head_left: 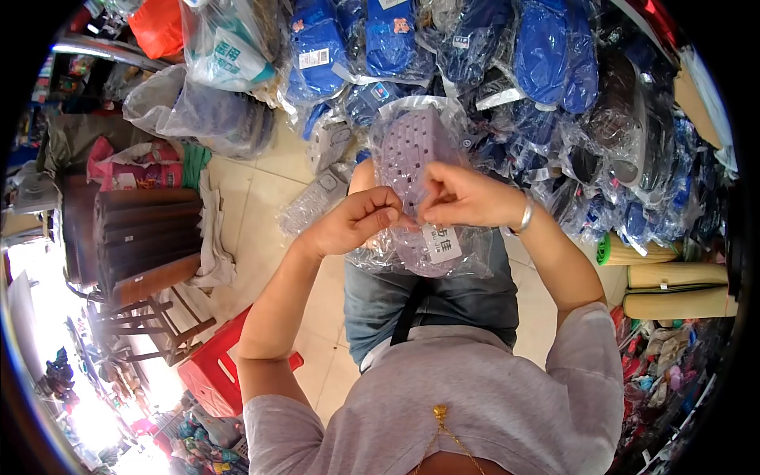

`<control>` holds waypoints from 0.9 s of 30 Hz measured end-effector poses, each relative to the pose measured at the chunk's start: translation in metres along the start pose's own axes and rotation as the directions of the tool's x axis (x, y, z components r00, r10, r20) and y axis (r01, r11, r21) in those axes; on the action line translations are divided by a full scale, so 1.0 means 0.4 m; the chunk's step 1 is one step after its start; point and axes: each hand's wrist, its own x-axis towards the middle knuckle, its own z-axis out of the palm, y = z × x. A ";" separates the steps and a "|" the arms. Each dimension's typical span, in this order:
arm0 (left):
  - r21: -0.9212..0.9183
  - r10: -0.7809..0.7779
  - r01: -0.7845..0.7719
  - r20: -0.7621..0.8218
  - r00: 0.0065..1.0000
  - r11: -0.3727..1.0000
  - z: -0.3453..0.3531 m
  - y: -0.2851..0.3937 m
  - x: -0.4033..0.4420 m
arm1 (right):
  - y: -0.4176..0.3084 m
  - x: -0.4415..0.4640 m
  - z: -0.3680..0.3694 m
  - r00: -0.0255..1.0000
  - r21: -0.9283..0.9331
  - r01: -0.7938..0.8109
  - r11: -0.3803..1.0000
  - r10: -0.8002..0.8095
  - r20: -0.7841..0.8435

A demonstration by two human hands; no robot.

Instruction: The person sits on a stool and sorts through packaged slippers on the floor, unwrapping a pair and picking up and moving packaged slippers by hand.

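A pair of light purple slippers (405, 150) with square holes lies across my lap in a clear plastic bag (467, 265). A white label (441, 242) with printed characters shows at the near end of the bag. My left hand (356, 222) is closed over the left side of the slippers, thumb pressed against the curled fingers. From the right, my right hand (469, 196) pinches with its fingertips close to those of the left. What sits between the fingertips is too small to make out. A silver bracelet (526, 214) is on my right wrist.
Bagged blue slippers (546, 55) and several dark bagged pairs pile up ahead and to the right. Rolled mats (677, 290) lie at the right. At the left stand a red plastic stool (218, 372), a wooden stool (150, 328) and stacked brown rolls (150, 237).
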 end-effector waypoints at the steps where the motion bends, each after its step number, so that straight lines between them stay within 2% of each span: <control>1: 0.003 -0.002 0.002 0.000 1.000 1.000 -0.003 -0.004 -0.001 | -0.004 0.013 0.001 0.999 -0.085 -0.007 0.996 0.011 0.045; 2: 0.005 -0.004 0.004 0.000 1.000 1.000 -0.004 -0.007 -0.001 | -0.007 0.022 0.002 0.996 -0.169 -0.012 0.986 0.027 0.087; 9: 0.095 -0.013 0.014 -0.018 1.000 0.995 -0.008 -0.002 -0.001 | -0.021 0.044 0.002 0.977 -0.128 -0.103 0.986 0.125 0.175; 12: 0.118 -0.048 0.050 -0.015 0.999 0.992 -0.013 -0.008 -0.003 | -0.027 0.048 0.001 0.964 -0.028 -0.187 0.982 0.188 0.189; 14: -0.013 -0.073 0.074 0.013 0.997 0.997 -0.004 0.005 -0.003 | -0.020 0.051 0.000 0.968 0.019 -0.178 0.984 0.171 0.184; 18: 0.013 -0.107 0.107 0.010 0.994 0.994 -0.007 -0.003 0.000 | -0.008 0.052 -0.003 0.966 0.086 -0.193 0.977 0.174 0.189; 20: 0.097 -0.056 0.058 -0.018 0.998 0.994 -0.011 -0.021 0.001 | -0.005 0.049 -0.001 0.969 0.140 -0.195 0.971 0.169 0.178; 27: 0.019 -0.092 0.092 -0.008 0.996 0.996 -0.003 -0.007 0.009 | 0.009 0.046 -0.012 0.974 0.268 -0.192 0.944 0.151 0.167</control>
